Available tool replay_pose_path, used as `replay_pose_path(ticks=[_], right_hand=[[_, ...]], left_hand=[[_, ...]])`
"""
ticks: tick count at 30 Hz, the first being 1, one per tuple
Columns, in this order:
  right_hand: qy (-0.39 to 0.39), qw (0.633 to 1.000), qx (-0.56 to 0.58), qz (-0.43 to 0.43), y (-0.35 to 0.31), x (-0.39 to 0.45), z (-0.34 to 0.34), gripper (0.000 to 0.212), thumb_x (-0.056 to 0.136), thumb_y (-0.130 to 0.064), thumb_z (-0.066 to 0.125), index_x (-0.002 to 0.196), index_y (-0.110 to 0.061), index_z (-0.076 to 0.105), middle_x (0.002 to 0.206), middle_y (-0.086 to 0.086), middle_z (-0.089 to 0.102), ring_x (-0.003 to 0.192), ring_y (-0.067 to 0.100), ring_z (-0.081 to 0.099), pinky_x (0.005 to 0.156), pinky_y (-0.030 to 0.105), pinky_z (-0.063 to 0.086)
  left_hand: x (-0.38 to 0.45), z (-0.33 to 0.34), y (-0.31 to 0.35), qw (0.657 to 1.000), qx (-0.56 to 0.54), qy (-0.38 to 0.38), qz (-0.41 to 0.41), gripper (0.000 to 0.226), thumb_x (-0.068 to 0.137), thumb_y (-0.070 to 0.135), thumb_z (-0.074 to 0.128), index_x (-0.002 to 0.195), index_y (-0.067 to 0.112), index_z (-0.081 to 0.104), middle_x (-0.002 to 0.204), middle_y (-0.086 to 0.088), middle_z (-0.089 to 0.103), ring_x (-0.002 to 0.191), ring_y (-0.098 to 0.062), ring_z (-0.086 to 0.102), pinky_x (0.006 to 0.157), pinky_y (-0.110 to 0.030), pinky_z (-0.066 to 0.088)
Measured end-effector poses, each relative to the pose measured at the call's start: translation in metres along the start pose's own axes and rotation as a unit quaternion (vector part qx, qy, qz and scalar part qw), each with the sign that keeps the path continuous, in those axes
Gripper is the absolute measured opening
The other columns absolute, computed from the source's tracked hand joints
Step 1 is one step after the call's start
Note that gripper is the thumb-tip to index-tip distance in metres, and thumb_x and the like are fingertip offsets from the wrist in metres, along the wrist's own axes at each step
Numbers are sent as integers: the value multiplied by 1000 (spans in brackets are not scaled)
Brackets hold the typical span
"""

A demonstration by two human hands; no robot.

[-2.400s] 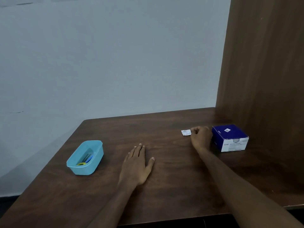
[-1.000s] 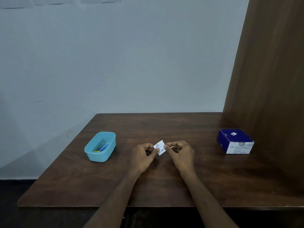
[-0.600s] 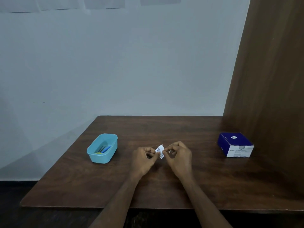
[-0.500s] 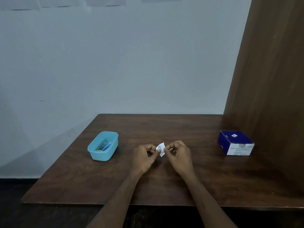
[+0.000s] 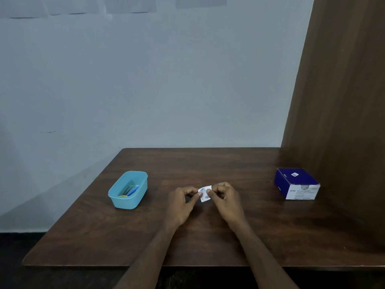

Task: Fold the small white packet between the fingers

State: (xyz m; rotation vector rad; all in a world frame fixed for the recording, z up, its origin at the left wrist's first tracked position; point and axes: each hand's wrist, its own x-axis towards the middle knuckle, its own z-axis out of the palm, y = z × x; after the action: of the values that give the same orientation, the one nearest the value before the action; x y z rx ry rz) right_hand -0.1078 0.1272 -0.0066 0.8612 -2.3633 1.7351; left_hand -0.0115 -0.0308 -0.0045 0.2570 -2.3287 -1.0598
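I have both hands pinched on the small white packet, left hand on its left edge, right hand on its right, just above the counter near its middle. As far as I can judge, it's unopened; tearing remains.

A dark brown wooden table with visible grain was set against a plain pale grey-blue wall. A tall brown wooden panel was seen rising at the table's right side. Grey sheets of paper were fixed along the top of the wall. The light was dim and even, and a dark floor was seen at lower left.
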Motion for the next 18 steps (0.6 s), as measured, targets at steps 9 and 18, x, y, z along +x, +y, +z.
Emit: replay_pose_path(ticks=[9, 18], right_hand=[[-17, 999, 47, -12, -1, -1, 0, 17, 87, -38, 86, 80, -23, 83, 96, -3, 65, 78, 8, 64, 71, 27, 51], [-15, 995, 99, 3, -3, -2, -3, 25, 82, -13, 87, 99, -30, 82, 110, -7, 70, 92, 8, 72, 88, 25, 59]], left_hand=[[-5, -2, 6, 1000, -24, -2, 7, 19, 101, 45, 72, 100, 33, 87, 91, 25, 80, 88, 5, 75, 83, -33, 59], [-1, 0, -1, 998, -55, 38, -12, 13, 100, 25, 74, 104, 32, 84, 97, 28, 80, 93, 6, 74, 82, -30, 59]])
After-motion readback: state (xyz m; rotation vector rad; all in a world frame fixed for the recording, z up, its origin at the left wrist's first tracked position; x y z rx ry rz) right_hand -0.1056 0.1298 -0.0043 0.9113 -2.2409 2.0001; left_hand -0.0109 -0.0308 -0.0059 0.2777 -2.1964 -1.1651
